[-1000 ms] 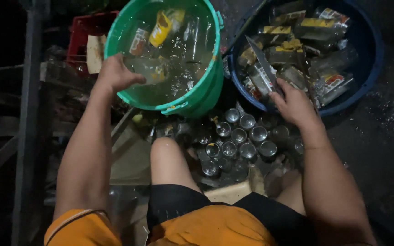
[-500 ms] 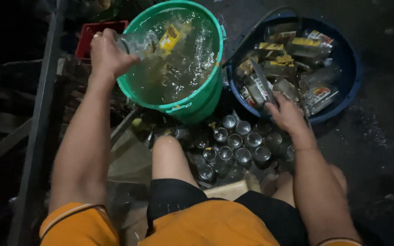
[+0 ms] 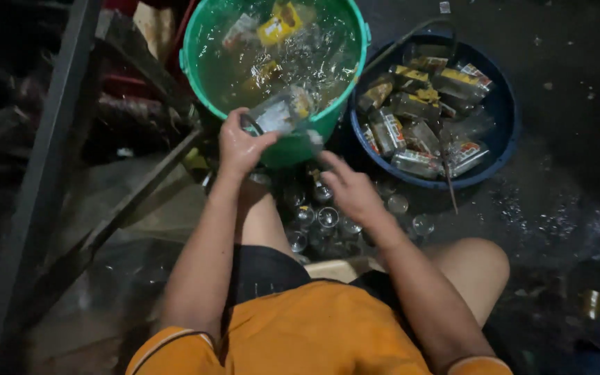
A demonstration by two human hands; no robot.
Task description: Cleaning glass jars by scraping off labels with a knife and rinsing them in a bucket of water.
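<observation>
My left hand (image 3: 239, 147) grips a clear glass bottle with a yellow label (image 3: 278, 111), held on its side over the near rim of the green bucket (image 3: 345, 104). The bucket holds water and more labelled bottles floating in it. My right hand (image 3: 348, 187) hovers just right of the held bottle, fingers spread and holding nothing, above a cluster of upright clear bottles (image 3: 326, 217) standing on the ground between my knees.
A dark blue basin (image 3: 501, 111) at the right holds several labelled bottles lying flat. A red crate (image 3: 116, 83) and dark metal bars (image 3: 71, 132) stand at the left. The ground at the right is wet and dark.
My left hand lifted a bottle out of the green bucket and brought it down to the near rim. My right hand left the blue basin and moved left toward the bottle.
</observation>
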